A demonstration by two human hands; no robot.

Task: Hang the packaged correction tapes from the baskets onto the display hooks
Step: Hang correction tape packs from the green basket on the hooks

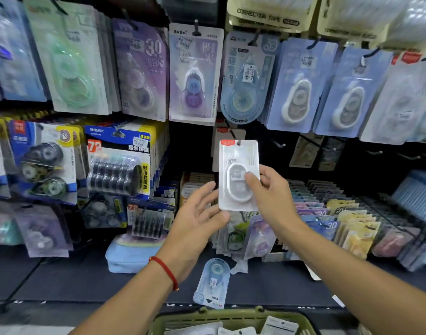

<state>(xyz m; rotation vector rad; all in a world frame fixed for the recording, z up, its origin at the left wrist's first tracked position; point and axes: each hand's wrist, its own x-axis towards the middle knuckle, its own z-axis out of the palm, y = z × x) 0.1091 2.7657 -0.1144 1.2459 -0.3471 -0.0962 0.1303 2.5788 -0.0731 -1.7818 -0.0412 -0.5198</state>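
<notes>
Below hanging packs (195, 73), right hand (271, 189) pinches white pack (238, 175); left hand (197, 213) fingers straight.

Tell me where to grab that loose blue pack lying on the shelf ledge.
Pinch the narrow lower end of the blue pack, coming from above the green basket. It lies flat with that end toward you, and its upper end sits near other packs.

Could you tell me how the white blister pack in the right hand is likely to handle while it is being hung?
The white correction tape pack looks flat and thin, so probably light. It stays straight though the right hand pinches only one edge, so likely fairly stiff. Its glossy plastic may be slippery.
</notes>
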